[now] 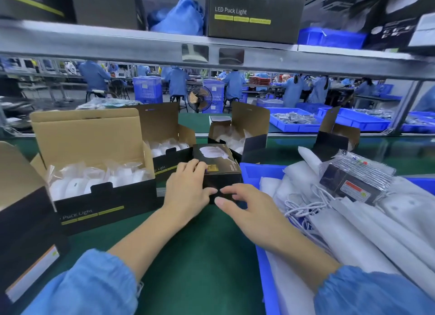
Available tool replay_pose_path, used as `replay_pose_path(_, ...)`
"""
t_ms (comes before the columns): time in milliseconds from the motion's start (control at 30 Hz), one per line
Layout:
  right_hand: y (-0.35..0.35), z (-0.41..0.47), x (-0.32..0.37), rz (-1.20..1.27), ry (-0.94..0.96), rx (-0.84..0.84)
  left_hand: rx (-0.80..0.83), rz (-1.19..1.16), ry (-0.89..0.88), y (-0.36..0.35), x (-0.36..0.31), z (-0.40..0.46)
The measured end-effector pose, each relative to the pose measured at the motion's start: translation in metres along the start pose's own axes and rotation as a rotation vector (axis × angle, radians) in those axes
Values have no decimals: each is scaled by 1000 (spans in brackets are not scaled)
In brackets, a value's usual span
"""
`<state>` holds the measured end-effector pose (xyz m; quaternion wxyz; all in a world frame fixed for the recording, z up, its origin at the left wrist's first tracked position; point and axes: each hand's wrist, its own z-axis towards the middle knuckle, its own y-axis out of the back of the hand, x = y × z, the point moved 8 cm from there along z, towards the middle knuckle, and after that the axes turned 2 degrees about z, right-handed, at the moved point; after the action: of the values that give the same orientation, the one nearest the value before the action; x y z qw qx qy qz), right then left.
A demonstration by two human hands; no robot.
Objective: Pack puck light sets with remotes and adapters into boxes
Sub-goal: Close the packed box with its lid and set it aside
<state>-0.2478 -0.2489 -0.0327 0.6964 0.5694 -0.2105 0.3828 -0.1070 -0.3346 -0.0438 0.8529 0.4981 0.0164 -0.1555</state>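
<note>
At frame centre we see a closed black box [217, 171] on the green mat [200, 256]. Our left hand [188, 187] curls over its left edge; our right hand [242, 204] touches its near edge, fingers spread. An open box [103, 173] crowds the left, a blue bin [263, 256] the right.

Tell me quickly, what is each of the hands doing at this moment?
Left hand: fingers curled over the closed black box, holding it.
Right hand: open, fingertips touching the near end of the same box.
</note>
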Motion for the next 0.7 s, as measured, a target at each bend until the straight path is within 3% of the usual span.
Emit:
replay_pose_path(200,-8,-2,-1,-66,7,68,62,174,126,-18,4,44)
replay_pose_path(433,-19,0,-8,-126,39,125,299,406,422,-38,46,83)
replay_pose_path(567,-24,0,-9,-166,48,169,397,460,281,-42,45,107)
replay_pose_path(700,-27,-1,-8,-221,72,196,305,596,126,-30,50,117)
